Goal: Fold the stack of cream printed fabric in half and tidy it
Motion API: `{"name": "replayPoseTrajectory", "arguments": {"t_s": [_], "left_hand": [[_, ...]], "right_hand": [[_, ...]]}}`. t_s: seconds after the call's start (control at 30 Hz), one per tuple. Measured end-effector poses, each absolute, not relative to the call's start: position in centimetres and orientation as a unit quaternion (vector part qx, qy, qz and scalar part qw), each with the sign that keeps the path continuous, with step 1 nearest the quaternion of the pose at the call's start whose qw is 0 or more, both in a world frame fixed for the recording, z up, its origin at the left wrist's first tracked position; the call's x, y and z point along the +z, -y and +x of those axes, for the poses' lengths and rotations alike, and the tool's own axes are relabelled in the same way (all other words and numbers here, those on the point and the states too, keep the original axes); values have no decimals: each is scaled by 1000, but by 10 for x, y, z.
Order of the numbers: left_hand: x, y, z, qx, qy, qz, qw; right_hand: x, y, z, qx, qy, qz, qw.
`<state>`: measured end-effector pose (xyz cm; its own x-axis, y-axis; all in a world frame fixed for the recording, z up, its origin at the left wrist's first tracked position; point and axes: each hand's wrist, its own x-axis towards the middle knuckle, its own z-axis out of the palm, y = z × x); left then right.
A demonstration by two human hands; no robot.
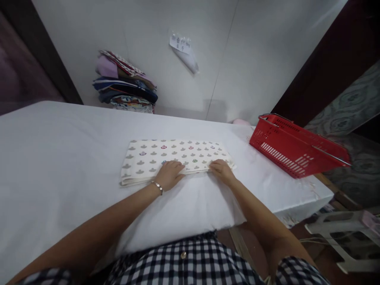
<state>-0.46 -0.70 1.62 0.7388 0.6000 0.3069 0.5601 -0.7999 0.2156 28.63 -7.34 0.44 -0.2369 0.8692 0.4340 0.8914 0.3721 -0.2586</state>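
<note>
A folded white cloth (178,152) lies on the white-covered table in front of me. It is printed with grey shapes and a few red, blue and green ones. At its near edge my left hand (170,175), with a bracelet (158,187) on the wrist, has its fingers over the top and its thumb by the front of the fold. Further right, my right hand (221,171) has bent fingers on the same near edge. Both hands look closed on the edge layers; the undersides of the fingers are hidden.
A red plastic basket (297,148) with metal handles stands at the table's right end. Behind the far edge rises a stack of folded fabrics (126,85). A paper label (180,42) hangs on the wall. A white stool (346,235) stands low on the right.
</note>
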Motion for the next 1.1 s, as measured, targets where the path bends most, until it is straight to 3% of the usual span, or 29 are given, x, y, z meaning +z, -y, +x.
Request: {"name": "replayPoseTrajectory", "arguments": {"t_s": [0.17,0.5,0.73,1.1], "left_hand": [[7,7,21,213,-334,916,60],[5,6,25,235,-356,899,102],[4,9,30,285,-326,898,73],[12,17,62,224,-311,923,48]], "right_hand": [[-3,66,277,-30,780,-565,267],[-11,72,266,28,723,-589,360],[-15,70,266,40,718,-586,373],[-17,70,264,4,728,-588,353]]}}
